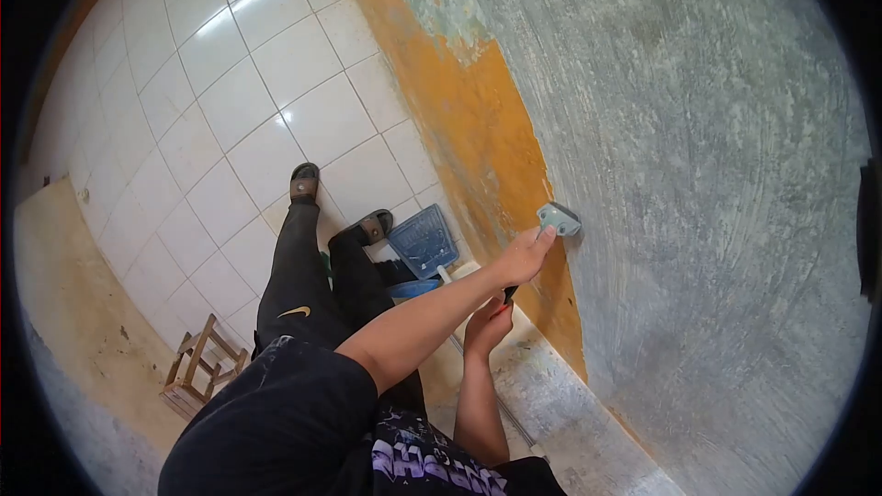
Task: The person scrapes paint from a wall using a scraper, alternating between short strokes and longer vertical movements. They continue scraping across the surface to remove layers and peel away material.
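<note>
A paint scraper [558, 219] with a grey-green head rests against the wall [698, 174], at the border between orange paint and grey surface. My left hand [525, 257] is closed around it just behind the head, with the thumb laid along the top. Further back, my right hand [487, 329] is closed around the lower part of the same tool. A short black piece of its handle shows between the two hands. The blade edge is hard to make out. Orange paint [501, 129] with a ragged edge covers the lower strip of the wall.
A blue dustpan [424, 241] lies near my sandalled feet at the wall's base. A small wooden stool [204, 363] stands to the left. White tiles [266, 101] cover the floor, and a pale ledge [588, 422] runs along the wall below my arms.
</note>
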A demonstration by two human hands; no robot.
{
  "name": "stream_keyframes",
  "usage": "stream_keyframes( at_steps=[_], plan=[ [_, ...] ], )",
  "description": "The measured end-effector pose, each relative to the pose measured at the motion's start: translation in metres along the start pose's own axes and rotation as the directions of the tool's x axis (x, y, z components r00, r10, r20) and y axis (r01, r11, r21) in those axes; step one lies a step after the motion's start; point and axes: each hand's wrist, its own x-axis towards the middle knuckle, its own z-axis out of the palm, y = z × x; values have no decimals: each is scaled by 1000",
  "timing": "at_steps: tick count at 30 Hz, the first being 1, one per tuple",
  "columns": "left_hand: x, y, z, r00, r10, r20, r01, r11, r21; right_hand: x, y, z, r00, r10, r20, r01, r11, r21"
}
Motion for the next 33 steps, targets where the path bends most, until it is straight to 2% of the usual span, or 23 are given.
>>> stream_keyframes(
  at_steps=[3, 6, 9, 12, 13, 16, 18, 21, 24, 25, 28, 30, 32, 33],
  plan=[
    [-1, 0, 0, 998, -51, -40, 52, 998, 39, 4, -1, -7, 1000, -25, 4, 25, 999, -37],
    [-8, 7, 5, 984, -173, 33, 176, 974, -142, 8, 6, -18, 999, 15, 36, -12, 996, -86],
    [-15, 10, 10, 980, -190, 56, 196, 970, -141, -1, 8, -21, 1000, -3, -10, 2, 998, -56],
    [-8, 13, 6, 991, -136, -10, 136, 990, -45, 0, 7, -12, 1000, -11, -5, 11, 997, -77],
    [-4, 14, 5, 991, -136, 15, 136, 989, -52, 2, 6, -6, 998, -59, -35, 57, 996, -62],
    [-4, 16, -4, 988, -145, 43, 148, 985, -84, 0, 3, -2, 1000, -7, -18, 6, 999, -49],
    [-7, 19, 2, 986, -154, 57, 160, 979, -126, -2, 3, -7, 999, -32, -43, 29, 997, -67],
    [-11, 18, 11, 989, -140, 49, 143, 987, -66, -1, 3, -18, 999, -11, -37, 8, 998, -70],
    [-1, 32, -8, 992, -121, 26, 123, 991, -50, 7, -7, -5, 998, -64, 0, 64, 990, -129],
    [-1, 30, -10, 992, -120, 36, 122, 991, -51, 4, -15, 0, 996, -82, -21, 81, 995, -49],
    [-2, 30, -11, 991, -127, 43, 129, 990, -53, -1, -20, 0, 998, -39, -49, 39, 999, 0],
    [-8, 28, 0, 984, -174, 49, 177, 982, -73, -4, -17, -9, 998, -29, -49, 27, 999, -29],
    [-1, 32, -2, 989, -146, 0, 146, 988, -55, 0, -16, -13, 999, -26, -40, 23, 997, -70],
    [0, 31, -4, 990, -142, -24, 141, 989, -47, 5, -15, -10, 996, -78, -38, 73, 991, -113]
  ],
)
